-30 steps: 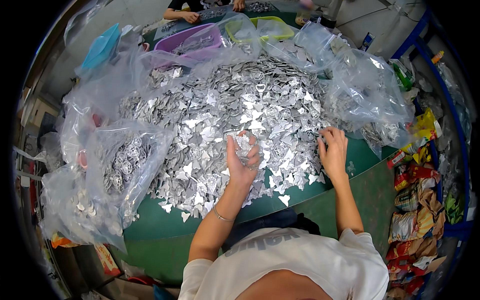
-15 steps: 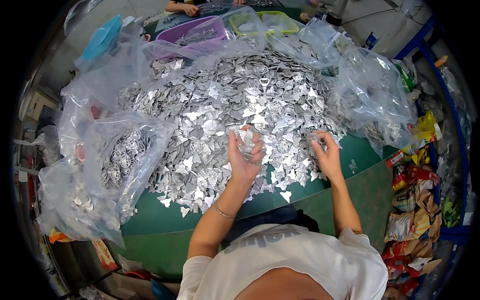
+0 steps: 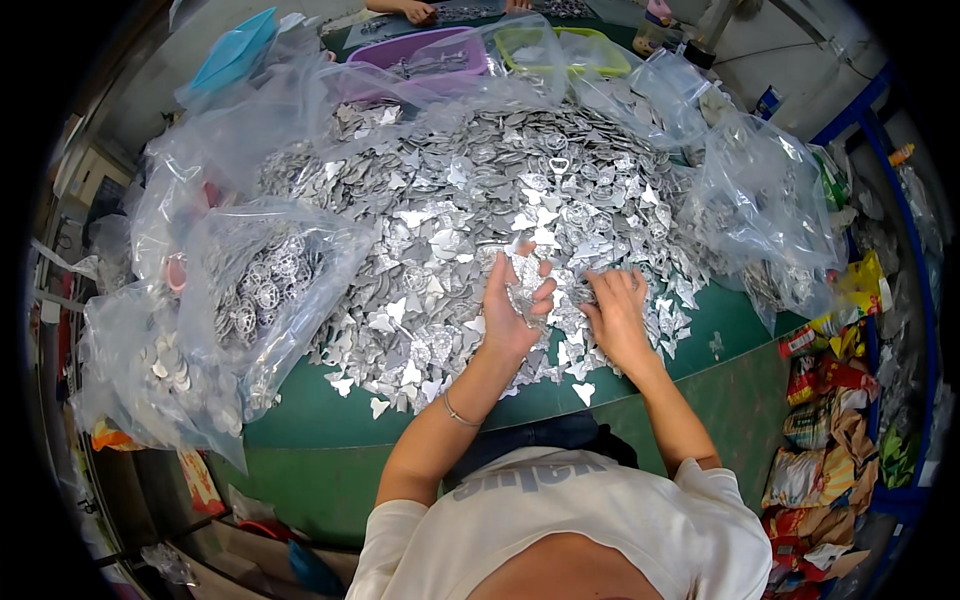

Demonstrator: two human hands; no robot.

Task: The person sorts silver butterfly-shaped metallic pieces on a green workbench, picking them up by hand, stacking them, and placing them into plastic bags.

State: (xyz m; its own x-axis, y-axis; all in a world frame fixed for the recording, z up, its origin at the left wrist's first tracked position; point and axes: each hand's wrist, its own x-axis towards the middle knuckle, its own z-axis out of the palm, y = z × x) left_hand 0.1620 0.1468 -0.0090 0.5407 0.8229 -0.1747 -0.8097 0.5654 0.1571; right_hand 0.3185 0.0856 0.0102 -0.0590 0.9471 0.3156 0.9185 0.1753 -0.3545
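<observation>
A wide heap of small flat silver metal pieces [image 3: 420,250] covers much of the green table. My left hand [image 3: 513,318] is palm up over the near part of the heap, its fingers curled around several silver metal pieces [image 3: 522,292]. Close by on its right, my right hand [image 3: 622,318] is palm down at the heap, its fingers bent and thumb drawn in. Whatever lies under those fingertips is hidden. A bottle-opener-shaped piece [image 3: 558,165] rests on top of the heap farther back.
Clear plastic bags with round openwork metal pieces [image 3: 265,290] stand at the left; another clear bag [image 3: 765,200] sits at the right. Behind the heap are a purple basket [image 3: 425,50] and a green basket [image 3: 600,55]. Another person's hand [image 3: 418,12] shows at the far edge.
My right hand has moved left, closer to my left hand, and its fingers now point down at the heap. My left hand still holds pieces. The whole view has shifted slightly.
</observation>
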